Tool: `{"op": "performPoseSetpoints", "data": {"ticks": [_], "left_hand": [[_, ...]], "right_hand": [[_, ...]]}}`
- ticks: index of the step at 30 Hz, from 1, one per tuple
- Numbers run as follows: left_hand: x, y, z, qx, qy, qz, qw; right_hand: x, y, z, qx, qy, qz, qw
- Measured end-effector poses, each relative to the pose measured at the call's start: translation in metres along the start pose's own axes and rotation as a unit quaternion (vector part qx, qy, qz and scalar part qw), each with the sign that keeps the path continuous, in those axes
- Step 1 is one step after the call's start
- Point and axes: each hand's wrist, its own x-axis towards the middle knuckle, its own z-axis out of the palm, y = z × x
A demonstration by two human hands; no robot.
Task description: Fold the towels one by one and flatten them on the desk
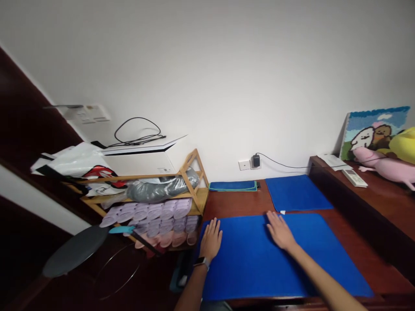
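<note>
A large blue mat [259, 263] lies flat on the reddish-brown wooden table [240, 204]. My left hand [211, 242], with a watch on its wrist, rests palm down near the mat's left edge, fingers extended and holding nothing. Toward the mat's far edge, my right hand [280, 231] is also palm down and empty, its fingers stretched out. A smaller blue mat [296, 193] lies behind the large one, with a small white tag [282, 212] between them. Against the wall is a folded blue cloth [232, 186] with a green edge.
On the left, a wooden rack [196, 181] holds purple and pink slippers [154, 211] and a white box [145, 162]. A round dark stool [76, 251] stands nearby. The raised right ledge bears a remote [355, 178], a pink plush toy [385, 166] and a picture [372, 134].
</note>
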Motion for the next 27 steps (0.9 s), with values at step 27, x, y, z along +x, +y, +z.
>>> {"op": "performPoseSetpoints", "data": {"ticks": [27], "left_hand": [[0.01, -0.045, 0.024, -0.01, -0.058, -0.018, 0.998]], "right_hand": [[-0.068, 0.208, -0.018, -0.097, -0.049, 0.256, 0.96]]}}
